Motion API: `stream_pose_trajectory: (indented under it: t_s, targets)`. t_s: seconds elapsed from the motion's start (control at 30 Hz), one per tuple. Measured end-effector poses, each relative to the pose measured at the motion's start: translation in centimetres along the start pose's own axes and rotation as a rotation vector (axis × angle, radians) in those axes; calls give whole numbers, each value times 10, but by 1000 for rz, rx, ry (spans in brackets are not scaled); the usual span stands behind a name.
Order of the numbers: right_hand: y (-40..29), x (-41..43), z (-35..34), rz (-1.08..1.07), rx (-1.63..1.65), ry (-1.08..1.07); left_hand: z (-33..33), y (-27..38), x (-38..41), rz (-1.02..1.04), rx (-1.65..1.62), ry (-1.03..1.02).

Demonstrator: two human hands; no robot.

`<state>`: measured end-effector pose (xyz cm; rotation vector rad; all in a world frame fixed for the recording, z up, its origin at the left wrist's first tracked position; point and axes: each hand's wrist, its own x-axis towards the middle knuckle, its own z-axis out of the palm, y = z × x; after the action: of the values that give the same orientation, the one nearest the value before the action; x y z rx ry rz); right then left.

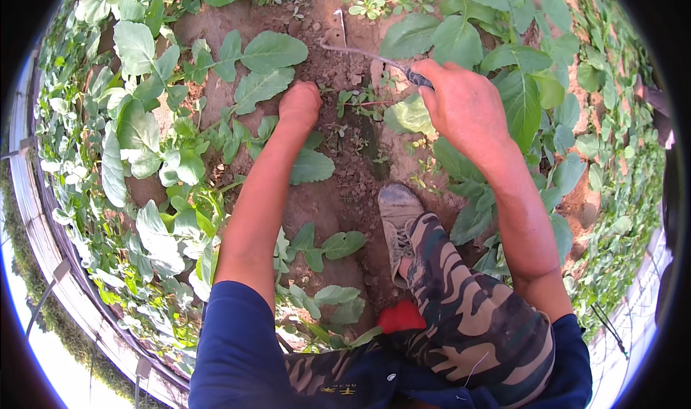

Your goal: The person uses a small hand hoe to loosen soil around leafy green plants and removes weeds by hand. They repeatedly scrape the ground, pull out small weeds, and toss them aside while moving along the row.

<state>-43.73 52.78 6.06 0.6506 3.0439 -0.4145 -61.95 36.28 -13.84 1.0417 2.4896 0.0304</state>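
My right hand (464, 106) is closed around the dark handle (418, 78) of a small hand hoe with a thin bent metal shank (367, 54). The narrow blade (341, 26) at its far end is at the bare soil, up and left of the hand. My left hand (300, 104) is down at the soil beside a broad-leaved plant (264, 87), its fingers curled and turned away from view. Whether it grips anything cannot be seen. Small low weeds (367, 101) grow on the soil between the two hands.
Dense leafy crop plants (146, 144) line the left side, and more (518, 90) stand at right. My shoe (400, 214) rests in the soil furrow, near a red object (400, 316). A pale curved border (48, 236) runs along the far left.
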Motion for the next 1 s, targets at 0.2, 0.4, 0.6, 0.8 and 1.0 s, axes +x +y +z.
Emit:
stream_pose_trajectory:
  t_s: [0.2,0.4,0.6,0.8,1.0]
  targets:
    - [-1,2,-1,-30,-18,42,-2,4,11,-62,-48,-43]
    - [-2,3,-2,-24,-22,40,2,-3,15,92,-35,-44]
    - [-3,4,-1,-25,-31,53,-1,8,0,70,-38,11]
    - [-2,4,1,-16,-26,71,1,6,7,30,-160,32]
    - [-2,5,1,-27,-25,74,8,-12,12,57,-371,20]
